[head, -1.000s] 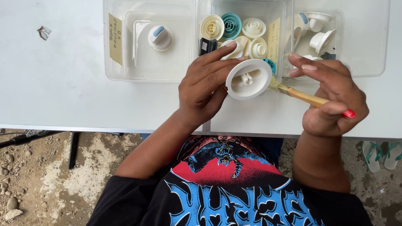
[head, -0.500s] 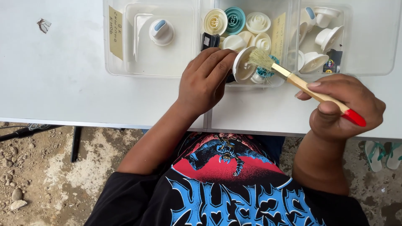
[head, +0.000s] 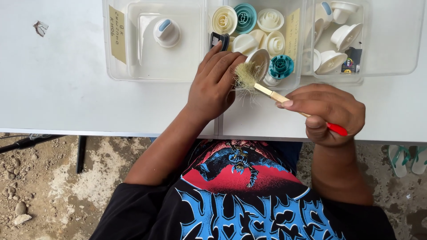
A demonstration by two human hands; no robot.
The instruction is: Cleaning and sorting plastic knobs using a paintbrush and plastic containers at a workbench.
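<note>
One white plastic knob (head: 259, 62), round and turned on edge, is the piece being worked: the left hand (head: 213, 84) pinches it between curled fingers just in front of the middle clear bin (head: 291, 82), above the white table (head: 66, 89). The right hand (head: 327, 113) is closed around the wooden handle of a small paintbrush (head: 284, 98) whose tip is red, and its frayed pale bristles press against the knob's near face. The step in hand looks like dusting the knob clean, one face at a time. The next stroke probably calls for the left fingers to rotate the knob so that an unbrushed side, or the recess, meets the bristles, while the right hand keeps the brush angled lightly.

Beyond the knob, the middle bin holds more cream and teal knobs (head: 245, 15). To the knob's left, another clear bin (head: 116, 73) carries a single white knob with a blue mark (head: 167, 32). To its right, a third bin (head: 400, 71) holds white funnel-shaped pieces (head: 344, 35).
</note>
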